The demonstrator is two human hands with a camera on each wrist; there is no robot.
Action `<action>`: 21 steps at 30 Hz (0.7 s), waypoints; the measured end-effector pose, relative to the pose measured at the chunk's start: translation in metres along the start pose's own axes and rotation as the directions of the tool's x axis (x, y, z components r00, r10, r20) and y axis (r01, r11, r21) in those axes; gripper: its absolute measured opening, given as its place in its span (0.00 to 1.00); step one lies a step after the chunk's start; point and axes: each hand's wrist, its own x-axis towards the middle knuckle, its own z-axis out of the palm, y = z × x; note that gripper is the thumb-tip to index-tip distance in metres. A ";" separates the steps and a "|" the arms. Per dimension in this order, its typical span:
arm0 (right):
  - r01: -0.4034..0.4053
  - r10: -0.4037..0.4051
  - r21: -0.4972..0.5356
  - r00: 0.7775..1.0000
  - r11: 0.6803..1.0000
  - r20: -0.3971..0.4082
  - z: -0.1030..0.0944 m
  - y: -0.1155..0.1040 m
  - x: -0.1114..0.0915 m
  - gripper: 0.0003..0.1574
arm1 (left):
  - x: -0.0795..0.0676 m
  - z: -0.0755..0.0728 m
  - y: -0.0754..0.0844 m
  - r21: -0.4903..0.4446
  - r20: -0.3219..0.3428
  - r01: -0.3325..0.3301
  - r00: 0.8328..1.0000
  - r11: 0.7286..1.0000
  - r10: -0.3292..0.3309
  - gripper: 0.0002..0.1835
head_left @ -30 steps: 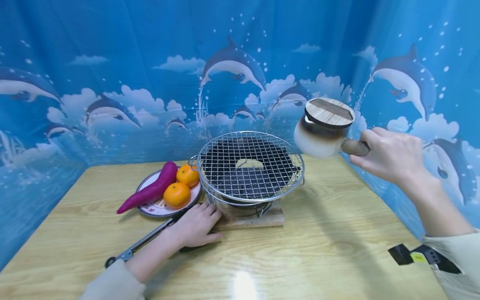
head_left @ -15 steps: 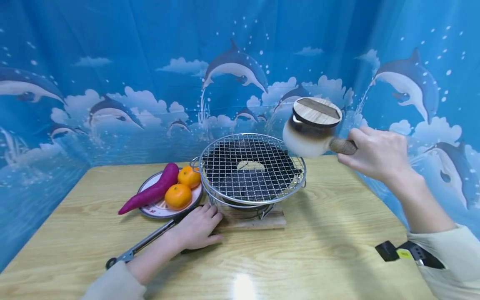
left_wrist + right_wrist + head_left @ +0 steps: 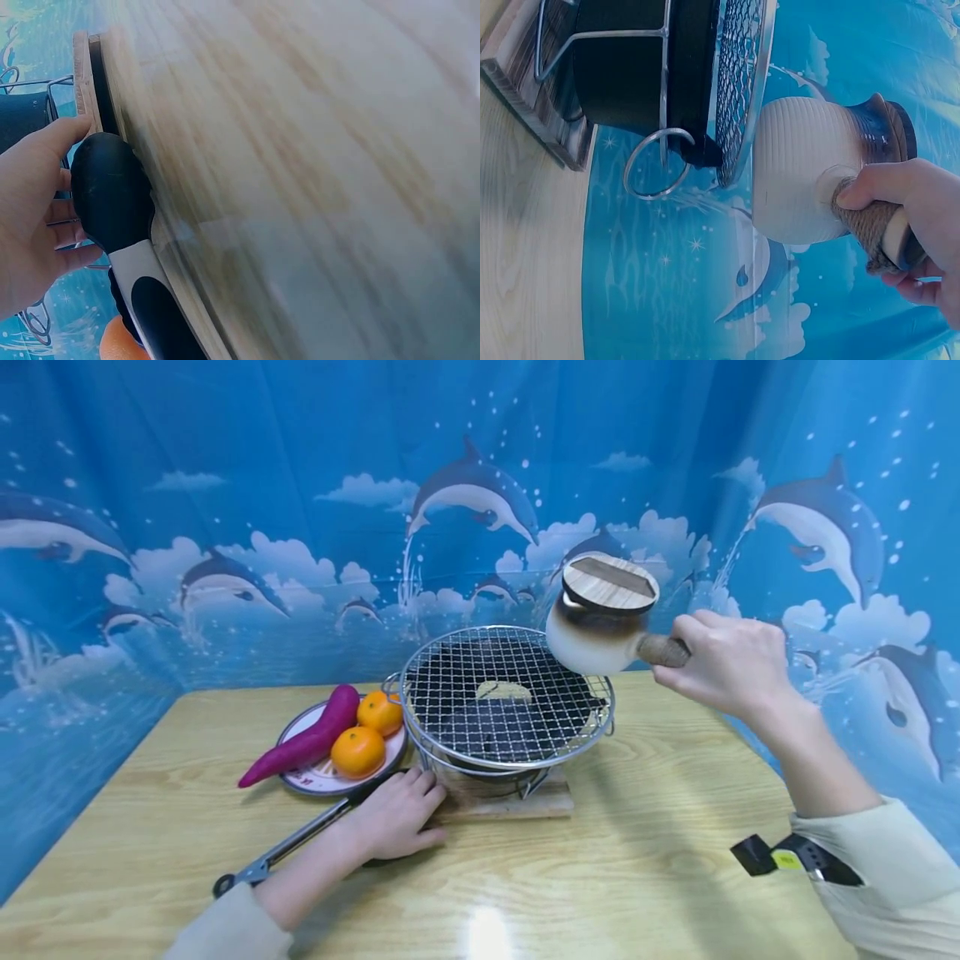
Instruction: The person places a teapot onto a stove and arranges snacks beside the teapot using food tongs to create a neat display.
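Observation:
My right hand (image 3: pixel 723 660) grips the rope-wrapped side handle of a white and brown ceramic teapot (image 3: pixel 588 639). The teapot has a flat wooden lid (image 3: pixel 611 582) and is held up at the right side of the round wire grill rack (image 3: pixel 491 714). In the right wrist view, the ribbed teapot (image 3: pixel 799 172) is close by the rack's rim, with thumb and fingers round the handle (image 3: pixel 870 221). At the grill's front left, my left hand (image 3: pixel 397 814) rests by the wooden base board (image 3: pixel 495 802), fingers relaxed. Its thumb meets the board's edge beside the black head of the tongs (image 3: pixel 112 191).
A plate (image 3: pixel 303 787) left of the grill bears a purple sweet potato (image 3: pixel 315 739) and two oranges (image 3: pixel 358 752). The tongs' metal arm (image 3: pixel 300 835) lies slantwise under my left forearm. A dolphin-print curtain (image 3: pixel 300 527) hangs behind the table (image 3: pixel 600 885).
My right hand has carried the teapot leftward, from beside the grill to over the rack's right edge. My left hand stays in the same place.

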 end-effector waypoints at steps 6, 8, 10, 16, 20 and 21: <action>0.033 -0.033 0.019 0.999 0.999 -0.009 0.009 -0.008 0.006 0.19 | -0.003 0.002 0.001 0.001 0.001 0.016 1.000 1.000 -0.016 0.26; 0.055 -0.054 0.024 0.998 0.998 -0.031 0.012 -0.009 0.007 0.18 | -0.003 0.003 0.001 0.004 -0.002 0.014 1.000 1.000 -0.014 0.26; 0.074 -0.073 0.026 0.996 0.997 -0.059 0.015 -0.009 0.008 0.16 | -0.003 0.003 0.001 0.006 -0.004 0.008 1.000 1.000 -0.008 0.26; 0.096 -0.091 0.051 0.991 0.994 -0.094 0.020 -0.011 0.012 0.18 | 0.000 0.002 0.001 0.012 -0.020 -0.006 1.000 1.000 0.006 0.26; 0.091 -0.086 0.068 0.993 0.993 -0.075 0.022 -0.015 0.017 0.21 | 0.001 0.002 0.000 0.016 -0.025 -0.003 1.000 1.000 0.004 0.26; 0.091 -0.086 0.068 0.994 0.994 -0.067 0.022 -0.016 0.018 0.20 | 0.001 0.002 0.000 0.015 -0.022 -0.002 1.000 1.000 0.002 0.26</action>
